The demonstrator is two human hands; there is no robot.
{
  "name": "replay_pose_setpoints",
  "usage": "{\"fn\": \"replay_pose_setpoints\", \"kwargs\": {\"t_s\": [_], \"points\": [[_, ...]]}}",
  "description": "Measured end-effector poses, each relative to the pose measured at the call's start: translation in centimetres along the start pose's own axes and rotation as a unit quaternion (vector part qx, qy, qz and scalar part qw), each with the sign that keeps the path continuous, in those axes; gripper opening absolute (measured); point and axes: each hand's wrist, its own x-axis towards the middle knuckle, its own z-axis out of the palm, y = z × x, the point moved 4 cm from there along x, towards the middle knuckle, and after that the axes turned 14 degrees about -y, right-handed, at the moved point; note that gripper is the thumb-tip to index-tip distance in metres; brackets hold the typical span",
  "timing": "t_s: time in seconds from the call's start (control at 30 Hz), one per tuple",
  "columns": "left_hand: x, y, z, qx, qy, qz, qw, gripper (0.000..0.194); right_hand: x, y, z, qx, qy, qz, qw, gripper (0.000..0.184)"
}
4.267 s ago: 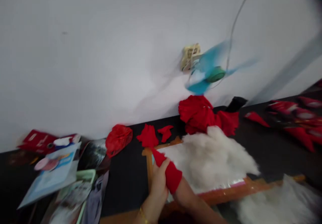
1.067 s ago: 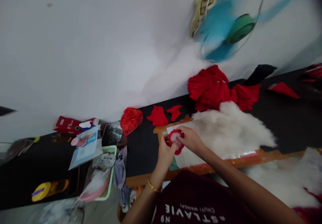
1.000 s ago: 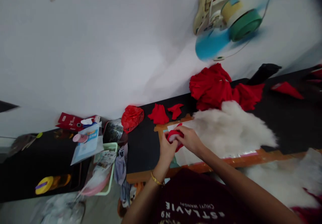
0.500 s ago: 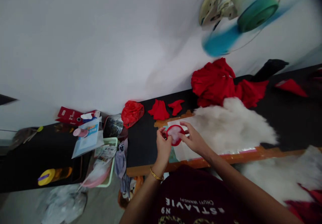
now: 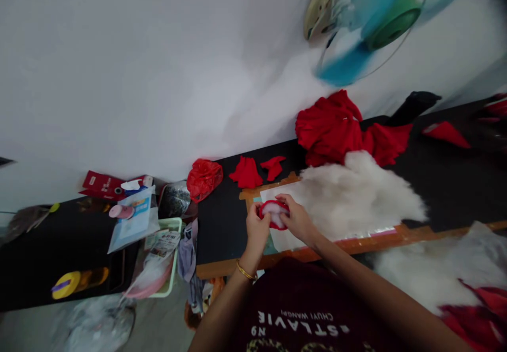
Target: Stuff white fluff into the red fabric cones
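Between my hands is a small red fabric pouch [image 5: 281,226] with white stuffing [image 5: 274,209] showing in its round opening. My left hand [image 5: 258,226] grips its left rim, the thumb pressing at the stuffing. On the right rim, my right hand [image 5: 298,219] is closed with thumb and fingers. Both hands are above a white sheet [image 5: 283,242] taped to the black table [image 5: 222,230]. A large heap of white fluffy stuffing [image 5: 356,196] lies just right of my right hand.
Red cloth pieces [image 5: 246,172] and a red plastic bag [image 5: 204,179] lie along the wall side. A bigger red fabric pile [image 5: 328,125] sits behind the stuffing. A fan [image 5: 392,19] spins at upper right. At left stand a green basket [image 5: 174,267] and a yellow-lidded bottle [image 5: 67,284].
The pouch's opening has narrowed from a round, wide shape to a flatter one as my fingers draw its rim inward. The whole view has shifted slightly.
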Motion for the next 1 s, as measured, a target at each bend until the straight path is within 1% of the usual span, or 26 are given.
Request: {"fn": "replay_pose_setpoints", "kwargs": {"t_s": [0.03, 0.1, 0.2, 0.27, 0.33, 0.43, 0.5, 0.57, 0.67, 0.73, 0.8, 0.93, 1.0], "points": [[0.2, 0.0, -0.3, 0.010, 0.005, 0.007, 1.000, 0.026, -0.2, 0.2, -0.1, 0.009, -0.003, 0.003, 1.000, 0.055], [0.4, 0.0, -0.5, 0.038, -0.004, 0.018, 0.999, 0.027, -0.5, 0.6, -0.5, 0.026, -0.012, 0.007, 1.000, 0.054], [0.3, 0.3, -0.2, 0.108, -0.045, 0.022, 0.993, 0.029, -1.0, 0.3, -1.0, 0.039, -0.035, -0.011, 0.999, 0.049], [-0.1, 0.6, 0.4, 0.145, -0.080, 0.025, 0.986, 0.031, -1.1, -0.2, -1.4, 0.039, -0.044, -0.012, 0.998, 0.037], [-0.5, 0.9, 1.0, 0.166, -0.108, 0.038, 0.979, 0.031, -1.0, -0.6, -1.7, 0.032, -0.035, 0.008, 0.999, 0.025], [-0.9, 1.1, 1.6, 0.168, -0.126, 0.052, 0.976, 0.027, -0.6, -0.7, -1.9, 0.029, -0.012, 0.028, 0.999, 0.017], [-0.9, 1.1, 1.8, 0.156, -0.136, 0.045, 0.977, 0.021, -0.4, -0.6, -2.0, 0.026, 0.002, 0.022, 0.999, 0.017], [-0.7, 1.0, 2.0, 0.159, -0.141, 0.032, 0.977, 0.021, -0.4, -0.6, -2.1, 0.014, 0.014, 0.014, 1.000, 0.019], [-0.3, 1.1, 1.9, 0.228, -0.111, 0.020, 0.967, 0.018, -0.6, -0.7, -2.1, -0.003, 0.011, 0.005, 1.000, 0.022], [-0.1, 1.3, 1.7, 0.284, -0.081, 0.024, 0.955, 0.016, -0.7, -0.7, -2.4, -0.013, 0.015, 0.007, 1.000, 0.026], [-0.1, 1.5, 1.5, 0.318, -0.063, 0.032, 0.945, 0.018, -0.7, -0.5, -2.7, -0.017, 0.029, 0.015, 0.999, 0.029], [-0.6, 1.9, 1.2, 0.325, -0.043, 0.061, 0.943, 0.016, -0.9, -0.2, -2.9, 0.015, 0.032, 0.009, 0.999, 0.032], [-1.0, 2.2, 1.0, 0.317, -0.021, 0.073, 0.945, 0.015, -1.3, 0.0, -2.7, 0.053, 0.028, 0.024, 0.998, 0.040]]}}
